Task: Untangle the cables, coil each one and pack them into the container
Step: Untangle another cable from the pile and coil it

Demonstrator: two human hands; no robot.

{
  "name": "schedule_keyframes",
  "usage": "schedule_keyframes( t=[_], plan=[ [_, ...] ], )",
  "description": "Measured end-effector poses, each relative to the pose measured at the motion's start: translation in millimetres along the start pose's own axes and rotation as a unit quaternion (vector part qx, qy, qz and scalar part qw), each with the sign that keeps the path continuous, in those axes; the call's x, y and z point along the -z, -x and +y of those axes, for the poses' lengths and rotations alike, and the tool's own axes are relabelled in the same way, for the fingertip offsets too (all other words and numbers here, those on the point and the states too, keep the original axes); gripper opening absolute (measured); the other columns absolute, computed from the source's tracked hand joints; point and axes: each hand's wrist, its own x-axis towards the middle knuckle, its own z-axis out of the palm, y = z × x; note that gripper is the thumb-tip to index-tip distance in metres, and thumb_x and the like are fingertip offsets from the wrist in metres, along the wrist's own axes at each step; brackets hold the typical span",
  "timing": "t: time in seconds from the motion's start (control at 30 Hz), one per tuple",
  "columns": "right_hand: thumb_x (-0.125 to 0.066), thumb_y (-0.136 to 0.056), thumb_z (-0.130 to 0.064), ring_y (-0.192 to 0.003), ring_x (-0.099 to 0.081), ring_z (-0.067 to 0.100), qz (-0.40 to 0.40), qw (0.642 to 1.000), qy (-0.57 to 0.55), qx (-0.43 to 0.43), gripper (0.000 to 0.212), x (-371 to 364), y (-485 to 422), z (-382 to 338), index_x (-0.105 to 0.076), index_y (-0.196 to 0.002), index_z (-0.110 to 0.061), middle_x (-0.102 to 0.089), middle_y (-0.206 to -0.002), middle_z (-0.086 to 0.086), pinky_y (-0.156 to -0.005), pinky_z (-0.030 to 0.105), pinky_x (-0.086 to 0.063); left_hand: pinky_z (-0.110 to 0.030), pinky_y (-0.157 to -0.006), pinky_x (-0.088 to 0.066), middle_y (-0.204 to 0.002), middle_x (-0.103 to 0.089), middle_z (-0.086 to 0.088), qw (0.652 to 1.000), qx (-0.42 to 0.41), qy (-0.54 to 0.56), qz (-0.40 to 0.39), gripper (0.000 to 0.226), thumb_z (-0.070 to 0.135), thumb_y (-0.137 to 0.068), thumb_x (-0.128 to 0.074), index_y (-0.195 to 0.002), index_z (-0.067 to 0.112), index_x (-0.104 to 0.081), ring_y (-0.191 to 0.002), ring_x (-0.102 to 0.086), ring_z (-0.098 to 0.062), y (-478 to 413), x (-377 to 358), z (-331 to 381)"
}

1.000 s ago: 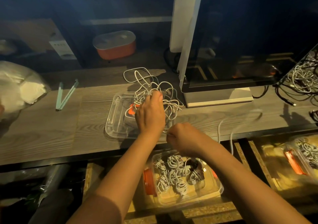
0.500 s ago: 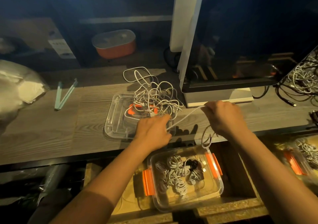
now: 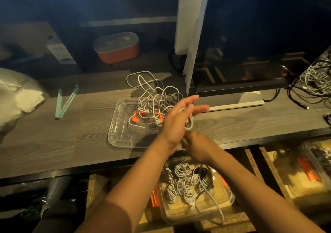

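One cable on the winding hand, many more waiting.
Just behind the container (image 3: 231, 199), which sat below the desk edge and already held small finished coils, the left hand (image 3: 176, 123) stood with its fingers straight and spread, serving as a former for the white cable (image 3: 190, 123) looped around it. The right hand (image 3: 198, 146), touching the left wrist, was curled and seemed to pinch the cable's slack, though that grip was partly hidden. Farther behind the container lay the tangle (image 3: 154, 93), across a clear lid (image 3: 118, 125).

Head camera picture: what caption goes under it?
A thin white cable loops round the left hand while the right hand holds its tail, above a clear plastic container of coiled cables.
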Motion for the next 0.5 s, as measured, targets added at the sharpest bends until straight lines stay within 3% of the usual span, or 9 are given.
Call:
schedule_keyframes(
  t=[0.07, 0.13, 0.2, 0.27, 0.33, 0.4, 0.5],
  plan=[
    [-0.039, -0.099, -0.026, -0.080, -0.056, 0.023, -0.011, 0.999, 0.013, 0.045, 0.023, 2, 2, -13, -0.056, -0.092, -0.012, -0.064, -0.097, 0.013, -0.068, 0.030, -0.039, -0.021, -0.072, -0.050, -0.073, -0.062, 0.004, 0.998, -0.042, -0.029, 0.030, 0.026, 0.013, -0.100, -0.037, -0.104, 0.029, -0.056, -0.072, -0.061, -0.005, -7, 0, 2],
    [-0.040, -0.098, -0.025, -0.073, -0.054, 0.019, -0.009, 0.996, 0.015, 0.082, 0.020, 8, 3, -21, -0.052, -0.083, -0.017, -0.064, -0.091, 0.012, -0.066, 0.030, -0.041, -0.017, -0.055, -0.041, -0.068, -0.051, 0.008, 0.990, -0.087, -0.082, 0.078, 0.023, 0.012, -0.099, -0.039, -0.099, 0.028, -0.056, -0.058, -0.048, -0.001, -13, 3, 2],
    [-0.044, -0.097, -0.021, -0.062, -0.049, 0.010, 0.010, 0.995, 0.019, 0.097, 0.022, 15, 3, -23, -0.048, -0.076, -0.022, -0.061, -0.081, 0.007, -0.057, 0.023, -0.037, -0.015, -0.064, -0.040, -0.084, -0.055, 0.010, 0.964, -0.137, -0.195, 0.115, 0.016, 0.019, -0.099, -0.043, -0.102, 0.025, -0.058, -0.072, -0.050, 0.001, -18, 8, 0],
    [-0.047, -0.096, -0.018, -0.062, -0.048, 0.010, 0.036, 0.994, 0.036, 0.099, 0.021, 21, 2, -20, -0.053, -0.077, -0.020, -0.063, -0.080, 0.006, -0.057, 0.023, -0.035, -0.021, -0.074, -0.041, -0.101, -0.057, 0.001, 0.904, -0.171, -0.373, 0.123, 0.021, 0.025, -0.098, -0.043, -0.109, 0.019, -0.060, -0.091, -0.052, -0.009, -21, 13, -4],
    [-0.046, -0.096, -0.023, -0.070, -0.055, 0.015, 0.063, 0.991, 0.071, 0.096, 0.020, 25, 2, -15, -0.062, -0.088, -0.014, -0.067, -0.084, 0.005, -0.064, 0.029, -0.044, -0.027, -0.074, -0.039, -0.105, -0.056, -0.004, 0.827, -0.161, -0.523, 0.131, 0.026, 0.030, -0.098, -0.041, -0.112, 0.019, -0.060, -0.097, -0.052, -0.017, -23, 19, -6],
    [-0.044, -0.097, -0.030, -0.073, -0.059, 0.014, 0.087, 0.986, 0.118, 0.078, 0.024, 32, 2, -7, -0.065, -0.094, -0.019, -0.066, -0.083, 0.000, -0.070, 0.033, -0.052, -0.028, -0.071, -0.036, -0.107, -0.057, -0.004, 0.777, -0.116, -0.603, 0.137, 0.032, 0.037, -0.099, -0.037, -0.113, 0.021, -0.061, -0.098, -0.053, -0.020, -23, 27, -8],
    [-0.044, -0.097, -0.036, -0.074, -0.059, 0.013, 0.128, 0.977, 0.162, 0.055, 0.027, 43, 4, 3, -0.066, -0.097, -0.021, -0.064, -0.082, -0.003, -0.070, 0.032, -0.053, -0.030, -0.073, -0.041, -0.112, -0.061, -0.005, 0.772, -0.057, -0.622, 0.117, 0.047, 0.051, -0.096, -0.030, -0.116, 0.021, -0.062, -0.099, -0.057, -0.023, -24, 40, -12]
  ],
)
